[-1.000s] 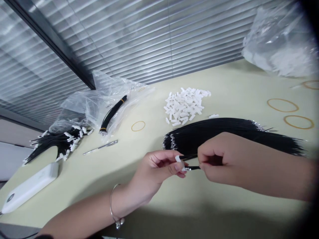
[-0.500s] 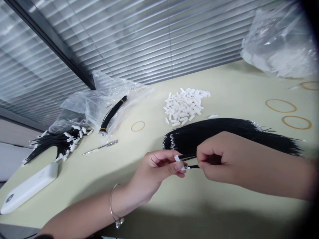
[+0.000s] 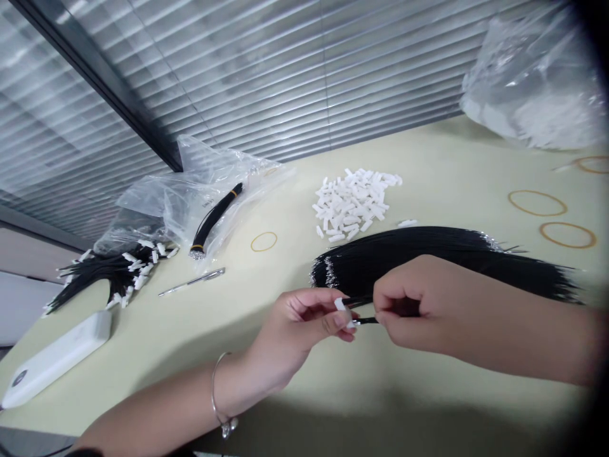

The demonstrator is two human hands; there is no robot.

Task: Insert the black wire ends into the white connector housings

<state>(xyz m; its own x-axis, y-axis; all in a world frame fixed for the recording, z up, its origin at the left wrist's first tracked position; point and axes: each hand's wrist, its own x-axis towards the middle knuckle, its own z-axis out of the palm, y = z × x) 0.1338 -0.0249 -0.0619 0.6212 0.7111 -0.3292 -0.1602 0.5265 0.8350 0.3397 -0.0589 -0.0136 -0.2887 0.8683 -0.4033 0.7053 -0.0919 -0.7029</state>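
Between thumb and fingers, my left hand pinches a small white connector housing. Black wires run from the housing to my right hand, whose closed fingers grip them close by. The metal tip of one wire meets the lower end of the housing; how far it sits inside I cannot tell. Just behind my hands lies a large bundle of black wires with shiny crimped ends. A heap of loose white housings is beyond the bundle.
At left lie wires with white housings, a white power bank and tweezers. A banded wire bundle rests on a clear plastic bag. Rubber bands and a bag of white parts are at right.
My right hand has shifted slightly left toward the housing, and the wire tip sits closer against it. My left hand has barely moved.
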